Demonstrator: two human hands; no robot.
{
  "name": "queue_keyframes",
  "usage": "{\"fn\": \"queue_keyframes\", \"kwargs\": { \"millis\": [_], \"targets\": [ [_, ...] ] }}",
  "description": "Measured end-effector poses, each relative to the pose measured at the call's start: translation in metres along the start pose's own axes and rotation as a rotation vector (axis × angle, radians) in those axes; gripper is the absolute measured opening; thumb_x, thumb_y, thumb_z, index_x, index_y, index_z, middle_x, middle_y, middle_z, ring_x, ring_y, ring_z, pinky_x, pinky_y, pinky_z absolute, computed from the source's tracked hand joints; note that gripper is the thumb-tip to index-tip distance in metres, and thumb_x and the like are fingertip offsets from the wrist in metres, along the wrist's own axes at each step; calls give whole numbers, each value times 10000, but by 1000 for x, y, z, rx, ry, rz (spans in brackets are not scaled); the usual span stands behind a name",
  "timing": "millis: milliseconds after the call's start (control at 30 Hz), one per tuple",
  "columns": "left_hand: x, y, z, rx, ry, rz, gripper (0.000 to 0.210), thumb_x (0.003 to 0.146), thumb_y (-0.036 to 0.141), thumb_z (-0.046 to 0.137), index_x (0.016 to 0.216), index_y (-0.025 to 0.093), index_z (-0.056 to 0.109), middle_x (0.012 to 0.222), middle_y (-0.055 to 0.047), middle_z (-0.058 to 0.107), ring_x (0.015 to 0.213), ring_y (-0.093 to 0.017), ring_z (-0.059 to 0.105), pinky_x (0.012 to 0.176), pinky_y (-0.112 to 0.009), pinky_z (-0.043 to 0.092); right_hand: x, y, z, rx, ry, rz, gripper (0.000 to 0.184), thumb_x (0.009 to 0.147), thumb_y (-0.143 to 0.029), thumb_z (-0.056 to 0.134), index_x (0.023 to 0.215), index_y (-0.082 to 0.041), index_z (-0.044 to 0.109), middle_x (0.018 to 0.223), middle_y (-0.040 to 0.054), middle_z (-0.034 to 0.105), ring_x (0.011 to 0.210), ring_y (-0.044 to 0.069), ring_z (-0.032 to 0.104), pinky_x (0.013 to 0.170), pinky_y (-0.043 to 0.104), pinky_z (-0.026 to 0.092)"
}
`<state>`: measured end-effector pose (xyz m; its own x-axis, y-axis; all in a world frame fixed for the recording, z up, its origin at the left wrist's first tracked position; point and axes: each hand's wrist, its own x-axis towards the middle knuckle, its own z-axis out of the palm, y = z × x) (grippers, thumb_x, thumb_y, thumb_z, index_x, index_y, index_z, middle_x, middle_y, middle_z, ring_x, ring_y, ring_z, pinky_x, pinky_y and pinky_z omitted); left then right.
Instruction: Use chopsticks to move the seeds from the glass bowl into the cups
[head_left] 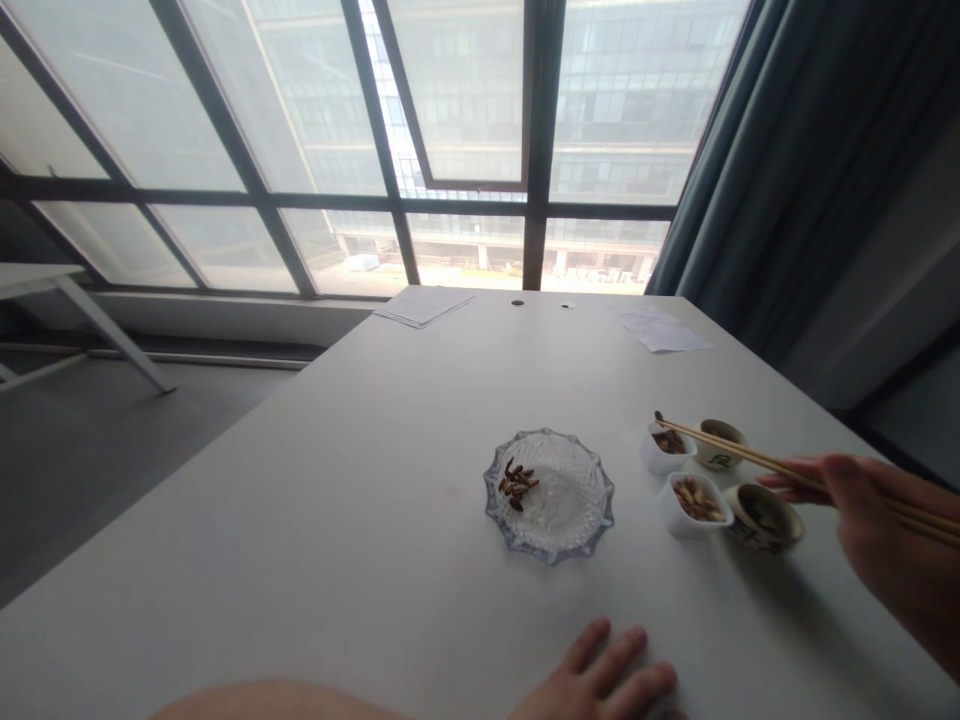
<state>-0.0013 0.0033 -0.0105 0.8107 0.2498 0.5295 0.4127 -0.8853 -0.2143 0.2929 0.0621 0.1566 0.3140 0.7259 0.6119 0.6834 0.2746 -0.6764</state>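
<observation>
My right hand (862,500) grips a pair of wooden chopsticks (739,450). A small dark brown piece (659,417) is at their tips, above a white plastic cup (667,462) of similar dark pieces. In front of it, a second white cup (694,527) holds lighter brown, elongated pieces. Two small ceramic cups with dark markings, one farther back (720,462) and one nearer (769,540), stand beside the white ones. Left of these is a clear glass dish (574,515) with several brown pieces (517,483) at its left side. My left hand (607,680) rests on the table, fingers spread, holding nothing.
The white table (360,500) reaches to the windows. Paper sheets lie at its far left (424,306) and far right (664,330) corners. Two round holes are near its far edge. A dark curtain (787,150) hangs at the right, and another table (37,280) stands at the left.
</observation>
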Motion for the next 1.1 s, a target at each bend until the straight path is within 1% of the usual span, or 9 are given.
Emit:
{"fn": "queue_keyframes", "kwargs": {
  "millis": [167,333,400,467,533,600,767,1000,1100],
  "targets": [
    [0,-2,1,-7,-36,45,344,1154,441,434,1425,378,635,1527,44,574,1326,-218,598,1080,-406,526,3,12,-5,-22,-19,24,267,931,-476,741,854,-228,804,757,67,801,658,247,797,682,314,679],
    [1,-2,0,-18,-31,32,325,1153,423,448,1405,383,649,1516,48,581,1327,-215,596,1077,-401,531,1,-3,11,46,1,22,253,934,-441,763,881,-200,819,768,77,812,629,229,788,623,291,660],
    [1,-1,0,-20,-42,27,328,1155,421,440,1407,388,648,1518,51,578,1337,-218,589,1082,-404,529,-4,-10,27,168,-116,35,258,955,-441,748,895,-200,820,787,75,815,636,225,784,626,299,658],
    [0,0,2,-11,-28,16,338,1160,417,424,1417,395,642,1522,57,574,1340,-217,586,1080,-402,531,-11,-15,48,316,-318,2,240,996,-409,704,920,-211,815,825,65,814,662,210,776,634,300,650],
    [-2,0,6,7,9,7,350,1164,414,406,1428,399,635,1534,61,566,1338,-213,590,1069,-395,538,-18,-19,71,416,-506,-95,231,1028,-356,665,905,-218,803,854,56,798,708,191,760,640,283,625],
    [-4,0,10,29,51,15,362,1165,419,396,1445,394,625,1551,58,558,1338,-211,593,1055,-386,543,-22,-23,91,465,-615,-187,239,1043,-317,646,876,-214,784,848,51,767,736,175,733,655,270,592],
    [-8,-1,17,48,47,56,399,1168,448,363,1477,360,600,1587,42,531,1355,-216,587,1040,-374,549,-20,-32,118,522,-721,-229,234,1055,-308,631,900,-191,763,847,64,725,724,169,673,662,287,543],
    [-11,0,17,6,-27,74,392,1153,487,410,1468,339,592,1593,20,524,1379,-242,572,1076,-398,532,-10,-39,121,512,-780,-328,175,1037,-255,659,908,-190,757,865,63,720,753,164,660,691,280,513],
    [-10,0,15,5,-16,67,399,1164,456,375,1477,333,591,1597,25,518,1377,-238,574,1061,-393,541,-5,-43,120,493,-822,-386,166,1034,-246,660,903,-191,746,886,58,711,762,154,648,702,268,500]
  ]
}}
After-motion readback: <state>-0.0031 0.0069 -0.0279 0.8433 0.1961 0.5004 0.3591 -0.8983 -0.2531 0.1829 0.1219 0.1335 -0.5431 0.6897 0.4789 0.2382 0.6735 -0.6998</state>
